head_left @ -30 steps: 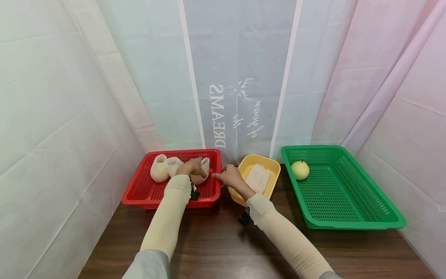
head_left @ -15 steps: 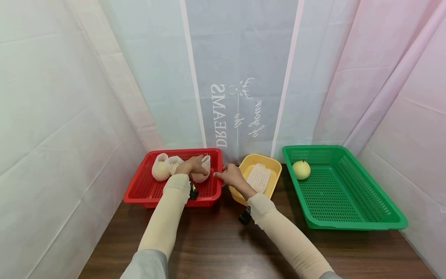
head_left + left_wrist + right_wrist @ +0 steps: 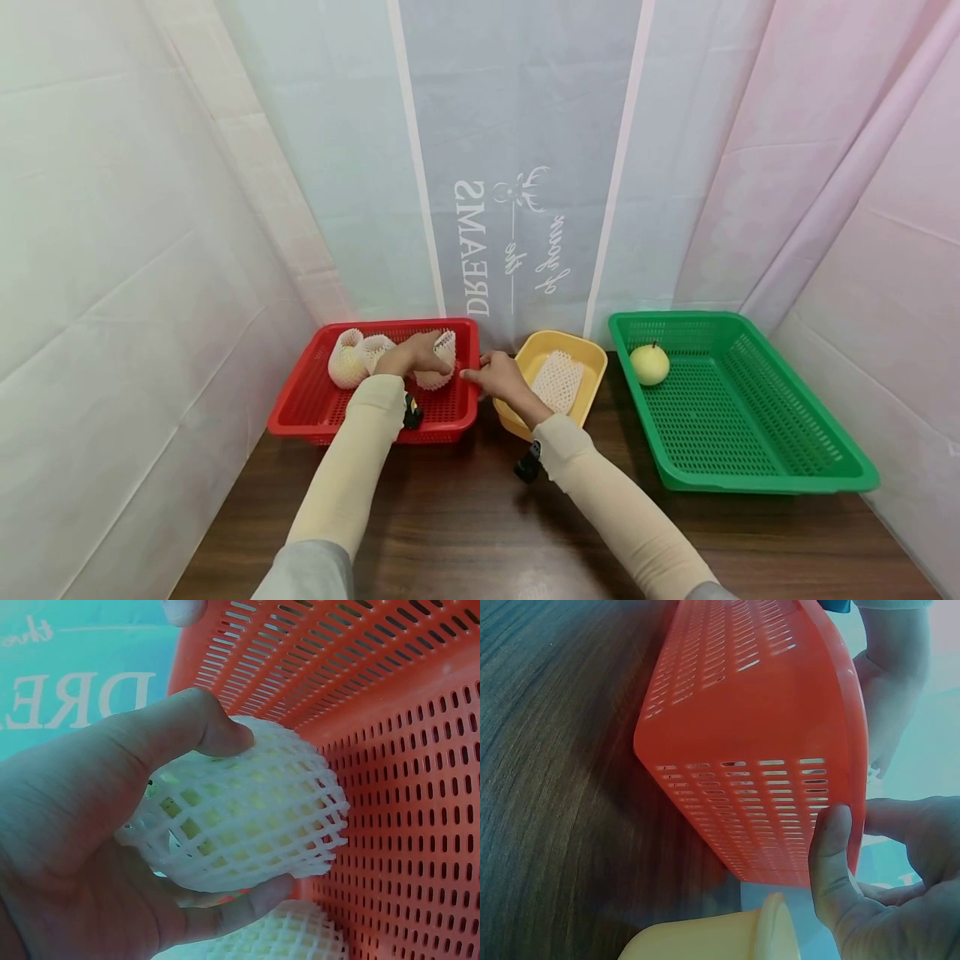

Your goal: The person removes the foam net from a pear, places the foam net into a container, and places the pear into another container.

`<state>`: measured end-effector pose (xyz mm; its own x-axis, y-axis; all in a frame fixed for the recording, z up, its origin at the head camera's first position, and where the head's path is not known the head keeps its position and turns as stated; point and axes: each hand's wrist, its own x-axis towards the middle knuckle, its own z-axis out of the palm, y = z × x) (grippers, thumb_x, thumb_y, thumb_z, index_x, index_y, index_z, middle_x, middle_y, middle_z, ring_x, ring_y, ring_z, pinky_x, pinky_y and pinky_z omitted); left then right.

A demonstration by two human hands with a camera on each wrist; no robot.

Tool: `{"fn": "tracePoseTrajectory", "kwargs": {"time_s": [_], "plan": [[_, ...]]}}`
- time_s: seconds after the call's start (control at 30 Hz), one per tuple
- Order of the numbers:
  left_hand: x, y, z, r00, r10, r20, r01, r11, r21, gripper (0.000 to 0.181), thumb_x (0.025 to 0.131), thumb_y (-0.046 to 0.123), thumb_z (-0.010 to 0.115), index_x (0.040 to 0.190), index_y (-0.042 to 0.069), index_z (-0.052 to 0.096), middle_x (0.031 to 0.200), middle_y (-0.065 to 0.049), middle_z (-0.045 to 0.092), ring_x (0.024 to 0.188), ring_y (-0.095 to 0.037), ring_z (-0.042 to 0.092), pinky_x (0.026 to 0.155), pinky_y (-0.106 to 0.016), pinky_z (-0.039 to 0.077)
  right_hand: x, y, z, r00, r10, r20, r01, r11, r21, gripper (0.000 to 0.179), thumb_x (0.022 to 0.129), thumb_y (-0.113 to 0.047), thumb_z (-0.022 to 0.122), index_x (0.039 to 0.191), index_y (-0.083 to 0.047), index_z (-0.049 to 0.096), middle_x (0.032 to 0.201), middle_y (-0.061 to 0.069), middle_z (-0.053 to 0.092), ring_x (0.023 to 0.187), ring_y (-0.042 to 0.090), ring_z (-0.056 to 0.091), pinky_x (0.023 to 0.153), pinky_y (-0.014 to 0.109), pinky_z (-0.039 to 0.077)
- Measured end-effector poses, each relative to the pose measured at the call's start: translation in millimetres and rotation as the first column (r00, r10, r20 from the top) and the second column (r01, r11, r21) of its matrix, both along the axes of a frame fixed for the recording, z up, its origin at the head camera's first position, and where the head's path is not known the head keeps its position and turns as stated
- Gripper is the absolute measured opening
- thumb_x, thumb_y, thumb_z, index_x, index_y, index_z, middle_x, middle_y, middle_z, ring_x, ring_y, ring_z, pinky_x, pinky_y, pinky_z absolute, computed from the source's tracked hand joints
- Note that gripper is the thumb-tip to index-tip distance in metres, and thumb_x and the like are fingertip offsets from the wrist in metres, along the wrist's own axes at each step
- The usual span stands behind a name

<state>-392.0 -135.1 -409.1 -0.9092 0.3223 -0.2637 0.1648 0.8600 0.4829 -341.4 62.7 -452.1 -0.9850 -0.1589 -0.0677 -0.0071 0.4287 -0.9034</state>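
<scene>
In the head view my left hand (image 3: 411, 355) reaches into the red basket (image 3: 318, 421) and grips a round yellowish fruit in a white foam net (image 3: 437, 364). The left wrist view shows the thumb on one side of this netted fruit (image 3: 259, 806) and fingers on the other, with speckled yellow skin showing through the mesh. My right hand (image 3: 502, 382) pinches the basket's right rim. Its thumb lies on the outer wall in the right wrist view, where the red basket (image 3: 742, 712) stands on the table. Beside the left hand lie more netted fruits (image 3: 347, 365).
Right of the red basket, a yellow tray (image 3: 596, 358) holds an empty foam net (image 3: 558, 383). Farther right stands a green basket (image 3: 757, 483) with a bare yellow pear (image 3: 649, 365) in its back left part. A printed curtain (image 3: 517, 125) hangs behind the brown table (image 3: 465, 533).
The netted fruit at my left hand has turned a little and shows more beyond the fingers. My right hand keeps its place on the rim. The whole view has shifted slightly.
</scene>
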Motion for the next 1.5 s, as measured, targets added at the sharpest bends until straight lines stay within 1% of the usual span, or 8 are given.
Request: {"fn": "tracePoseTrajectory", "kwargs": {"time_s": [0.53, 0.67, 0.83, 0.97, 1.13, 1.27, 1.4, 1.5], "plan": [[6.9, -8.4, -0.5, 0.998, 0.043, 0.046, -0.051, 0.982, 0.183, 0.096, 0.09, 0.018, 0.079, 0.17, 0.009, 0.025, 0.174, -0.019, 0.03, 0.161, -0.04, 0.028, 0.128, -0.062, 0.028, 5.0, 0.4, 3.3, 1.0, -0.012, 0.011, 0.012, 1.0, -0.01, 0.032, 0.098, -0.022, 0.077, 0.111, 0.007, 0.07, 0.092, 0.018, 0.077, 0.058, 0.015, 0.07, 0.083, 0.053, 0.063], [7.2, -10.0, 0.9, 0.999, 0.026, 0.03, -0.03, 0.986, 0.165, 0.095, 0.091, 0.023, 0.078, 0.169, 0.008, 0.025, 0.173, -0.02, 0.031, 0.16, -0.04, 0.029, 0.127, -0.062, 0.029, 5.5, 1.2, 3.7, 1.0, -0.016, 0.004, 0.016, 1.0, 0.003, 0.033, 0.098, -0.023, 0.077, 0.111, 0.007, 0.071, 0.09, 0.018, 0.077, 0.058, 0.015, 0.069, 0.081, 0.05, 0.064], [8.4, -10.5, 2.9, 1.0, -0.007, -0.022, 0.009, 0.996, 0.089, 0.095, 0.092, 0.03, 0.077, 0.169, 0.006, 0.026, 0.172, -0.021, 0.032, 0.16, -0.041, 0.03, 0.127, -0.062, 0.03, 5.3, 1.3, 3.6, 1.0, -0.012, -0.006, 0.012, 1.0, 0.017, 0.033, 0.099, -0.024, 0.077, 0.111, 0.007, 0.072, 0.089, 0.017, 0.077, 0.058, 0.015, 0.069, 0.075, 0.044, 0.066], [10.9, -9.9, 5.1, 0.998, -0.031, -0.05, 0.034, 0.997, 0.062, 0.095, 0.091, 0.032, 0.077, 0.168, 0.005, 0.028, 0.172, -0.021, 0.033, 0.159, -0.041, 0.03, 0.127, -0.062, 0.03, 4.6, 1.4, 2.7, 1.0, -0.009, 0.0, 0.009, 1.0, 0.026, 0.034, 0.099, -0.024, 0.077, 0.112, 0.006, 0.072, 0.09, 0.017, 0.077, 0.059, 0.015, 0.069, 0.078, 0.046, 0.065], [13.7, -8.9, 7.6, 0.996, -0.053, -0.069, 0.058, 0.996, 0.073, 0.096, 0.091, 0.032, 0.077, 0.168, 0.005, 0.028, 0.172, -0.023, 0.032, 0.16, -0.042, 0.029, 0.127, -0.061, 0.03, 3.0, 2.4, 1.7, 1.0, 0.0, 0.008, 0.0, 1.0, 0.006, 0.035, 0.099, -0.025, 0.076, 0.115, 0.006, 0.071, 0.094, 0.018, 0.077, 0.063, 0.017, 0.072, 0.077, 0.045, 0.066], [14.1, -8.7, 8.6, 0.994, -0.058, -0.088, 0.066, 0.993, 0.097, 0.096, 0.09, 0.031, 0.078, 0.168, 0.005, 0.029, 0.171, -0.023, 0.033, 0.158, -0.04, 0.032, 0.127, -0.059, 0.032, 1.3, 3.4, -1.3, 1.0, 0.019, -0.004, -0.019, 1.0, -0.007, 0.035, 0.1, -0.025, 0.075, 0.117, 0.005, 0.067, 0.095, 0.018, 0.076, 0.071, 0.028, 0.077, 0.069, 0.039, 0.065], [16.8, -8.6, 12.3, 0.993, -0.056, -0.102, 0.068, 0.991, 0.116, 0.096, 0.09, 0.029, 0.079, 0.167, 0.004, 0.029, 0.17, -0.023, 0.034, 0.158, -0.039, 0.032, 0.127, -0.058, 0.032, 1.8, 4.0, -3.4, 0.999, 0.04, -0.027, -0.039, 0.999, 0.038, 0.038, 0.101, -0.028, 0.074, 0.119, 0.004, 0.063, 0.093, 0.016, 0.075, 0.082, 0.038, 0.078, 0.066, 0.035, 0.064], [19.8, -7.8, 15.3, 0.995, -0.049, -0.088, 0.061, 0.989, 0.136, 0.097, 0.09, 0.029, 0.079, 0.168, 0.004, 0.026, 0.173, -0.022, 0.03, 0.161, -0.039, 0.027, 0.128, -0.058, 0.03, 3.6, 4.3, -2.1, 0.998, 0.037, -0.056, -0.032, 0.996, 0.082, 0.041, 0.101, -0.029, 0.075, 0.123, 0.004, 0.062, 0.095, 0.016, 0.074, 0.084, 0.037, 0.076, 0.07, 0.037, 0.064]]}}
